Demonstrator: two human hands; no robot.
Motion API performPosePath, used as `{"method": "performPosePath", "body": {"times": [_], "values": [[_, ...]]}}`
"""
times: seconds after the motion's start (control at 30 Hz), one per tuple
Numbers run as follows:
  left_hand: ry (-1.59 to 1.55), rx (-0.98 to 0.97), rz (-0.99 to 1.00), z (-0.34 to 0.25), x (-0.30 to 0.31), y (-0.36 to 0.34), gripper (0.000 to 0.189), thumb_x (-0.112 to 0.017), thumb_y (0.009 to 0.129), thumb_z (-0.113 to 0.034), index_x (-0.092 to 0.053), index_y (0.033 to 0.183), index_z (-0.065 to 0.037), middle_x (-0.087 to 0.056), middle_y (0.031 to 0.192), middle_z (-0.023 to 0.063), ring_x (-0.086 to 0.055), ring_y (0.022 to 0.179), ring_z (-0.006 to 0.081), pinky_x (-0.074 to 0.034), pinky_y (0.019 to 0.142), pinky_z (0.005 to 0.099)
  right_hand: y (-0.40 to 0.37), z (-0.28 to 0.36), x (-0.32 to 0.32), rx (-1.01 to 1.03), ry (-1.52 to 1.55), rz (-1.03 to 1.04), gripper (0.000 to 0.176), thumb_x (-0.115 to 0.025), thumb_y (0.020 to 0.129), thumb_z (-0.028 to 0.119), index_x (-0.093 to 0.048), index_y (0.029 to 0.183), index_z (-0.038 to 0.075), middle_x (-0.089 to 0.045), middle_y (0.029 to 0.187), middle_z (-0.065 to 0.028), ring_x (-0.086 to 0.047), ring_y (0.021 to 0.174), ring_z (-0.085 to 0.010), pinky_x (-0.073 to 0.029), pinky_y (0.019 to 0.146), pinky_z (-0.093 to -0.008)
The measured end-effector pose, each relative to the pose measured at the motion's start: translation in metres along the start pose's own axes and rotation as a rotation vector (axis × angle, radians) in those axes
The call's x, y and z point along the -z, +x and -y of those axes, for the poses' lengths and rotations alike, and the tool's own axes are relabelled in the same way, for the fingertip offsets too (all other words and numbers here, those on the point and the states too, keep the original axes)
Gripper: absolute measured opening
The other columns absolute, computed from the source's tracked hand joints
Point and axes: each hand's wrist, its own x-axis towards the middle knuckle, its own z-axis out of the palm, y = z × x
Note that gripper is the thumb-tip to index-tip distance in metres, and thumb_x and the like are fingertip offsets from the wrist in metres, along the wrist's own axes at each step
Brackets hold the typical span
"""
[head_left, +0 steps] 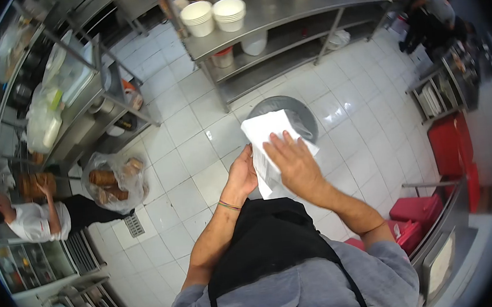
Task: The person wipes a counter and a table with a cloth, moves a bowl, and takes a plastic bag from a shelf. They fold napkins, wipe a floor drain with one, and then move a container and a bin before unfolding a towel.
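Note:
White paper (266,127), perhaps a folded sheet or a flat bag, is in front of my black apron. My left hand (242,174) grips it at the left edge; some of those fingers are hidden behind it. My right hand (293,160) lies on its upper face with the fingers stretched out. Behind the paper, on the floor, stands a round grey bin (308,113) with a clear plastic liner; the paper partly covers it from view.
Ahead is a steel table (281,19) bearing stacked white tubs (197,18) and pots. A clear bag of brown food (114,179) sits on the floor at left, near a person (38,221). Another person (435,11) is far right. Red containers (415,209) stand right.

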Motion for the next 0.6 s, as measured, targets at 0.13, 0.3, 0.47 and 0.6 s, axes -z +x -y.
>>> {"method": "performPosePath", "body": {"times": [0.13, 0.3, 0.47, 0.6], "values": [[-0.199, -0.028, 0.002, -0.053, 0.029, -0.013, 0.079, -0.030, 0.102, -0.062, -0.031, 0.150, 0.001, -0.045, 0.148, 0.0179, -0.043, 0.138, 0.0315, -0.034, 0.116, 0.0462, 0.041, 0.033, -0.046, 0.065, 0.028, 0.047, 0.053, -0.058, 0.084, 0.007, -0.053, 0.137, 0.004, -0.052, 0.141, -0.0188, -0.049, 0.129, -0.0436, -0.039, 0.103, -0.0622], [-0.203, -0.187, -0.068, -0.123, 0.074, -0.022, 0.063, -0.048, 0.102, -0.048, -0.041, 0.143, -0.001, -0.053, 0.139, 0.0176, -0.052, 0.128, 0.0294, -0.043, 0.108, 0.0446, 0.100, 0.091, -0.103, 0.158, 0.056, 0.140, 0.057, -0.061, 0.083, 0.008, -0.051, 0.138, 0.001, -0.049, 0.141, -0.0219, -0.042, 0.135, -0.0463, -0.034, 0.106, -0.0657], [-0.044, -0.376, -0.322, -0.180, 0.132, -0.020, 0.034, -0.067, 0.095, -0.014, -0.057, 0.126, -0.002, -0.066, 0.117, 0.0087, -0.065, 0.103, 0.0179, -0.056, 0.084, 0.0329, 0.152, 0.140, -0.144, 0.196, 0.359, 0.353, 0.057, -0.068, 0.084, 0.011, -0.050, 0.136, -0.002, -0.043, 0.147, -0.0256, -0.040, 0.137, -0.0459, -0.033, 0.109, -0.0624], [0.184, -0.378, -0.160, -0.215, 0.167, -0.027, 0.032, -0.065, 0.096, -0.014, -0.058, 0.126, -0.004, -0.067, 0.118, 0.0084, -0.066, 0.101, 0.0170, -0.056, 0.087, 0.0345, 0.187, 0.133, -0.159, -0.117, 0.614, 0.104, 0.073, -0.077, 0.082, 0.017, -0.042, 0.143, -0.003, -0.036, 0.151, -0.0299, -0.036, 0.140, -0.0461, -0.032, 0.114, -0.0523]]}}
